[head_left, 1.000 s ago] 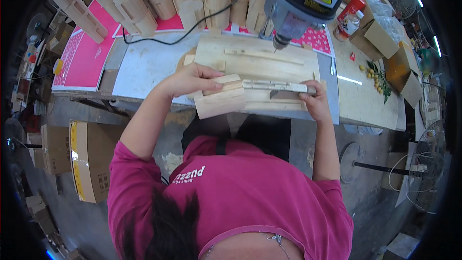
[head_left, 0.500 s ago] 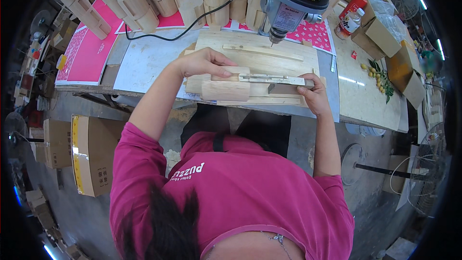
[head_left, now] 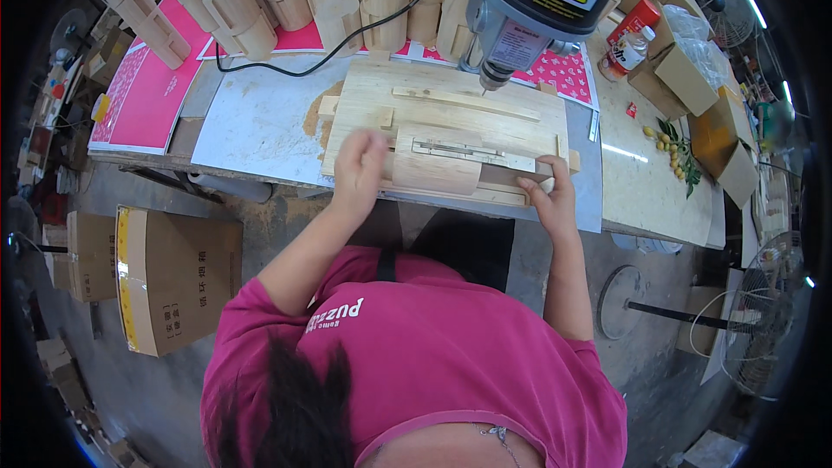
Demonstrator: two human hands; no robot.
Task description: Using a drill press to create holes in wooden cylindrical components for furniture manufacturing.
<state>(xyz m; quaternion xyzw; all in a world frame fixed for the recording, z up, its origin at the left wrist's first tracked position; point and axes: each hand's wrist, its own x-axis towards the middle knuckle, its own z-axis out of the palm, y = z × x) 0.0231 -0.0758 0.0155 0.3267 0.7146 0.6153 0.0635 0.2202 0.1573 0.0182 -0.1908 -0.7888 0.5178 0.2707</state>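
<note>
Wooden block (head_left: 433,175), rounded along its near side, lies lengthwise on a flat wooden board (head_left: 364,91) on the desk (head_left: 646,186). As far as can be judged, the setting-up is well along: the block is on the board, and a pale slotted strip (head_left: 459,150) lies along its top. The drill (head_left: 520,39) stands beyond, its tip apart from the block, so any drilling of this piece appears undone; no fresh hole can be made out. More wooden pieces (head_left: 386,0) stand at the back.

The right hand (head_left: 548,184) is just off the block's right end, its grip closed, thumb against fingers, on the strip's outer end. The left hand (head_left: 362,169) is beside the block's left end, fingers curled but blurred; whether that grip touches or holds anything cannot be told.
</note>
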